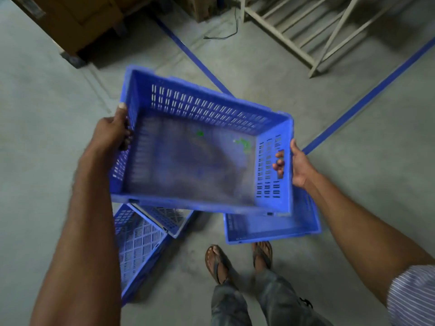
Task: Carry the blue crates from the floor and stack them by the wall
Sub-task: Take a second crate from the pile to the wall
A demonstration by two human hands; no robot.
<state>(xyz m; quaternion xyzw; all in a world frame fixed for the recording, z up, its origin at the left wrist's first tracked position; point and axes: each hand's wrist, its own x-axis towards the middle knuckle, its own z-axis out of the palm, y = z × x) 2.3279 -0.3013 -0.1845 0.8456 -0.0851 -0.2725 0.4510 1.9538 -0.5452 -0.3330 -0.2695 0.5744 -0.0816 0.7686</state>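
Crate (193, 147) held up off the floor, centre of view, tilted, open side up, far-left corner highest. Left hand (110, 132) wrapped over the left end wall, thumb on the rim, fingers down the outside. Right hand (297, 165) clamped on the right end wall, fingers (279, 164) poking in through the handle slot. Both hands closed on the same crate. Looks empty bar some green scraps (243, 143) on its bottom. Judging by the easy lift: light, stiff moulded plastic, slotted walls, no flex visible. Best hold at the end-wall handle slots; smooth rims likely slippery, so fingers hooked through a slot beat a rim pinch. Left grip on the rim looks weaker than the right one. More crates on the floor, near: a leaning pair (141, 238) left, one flat (273, 227) right, just ahead of the feet (237, 260). Wall not identifiable here; wooden rack (301, 41) far right, brown cabinet (75, 22) far left. Motion blur, finer detail lost.
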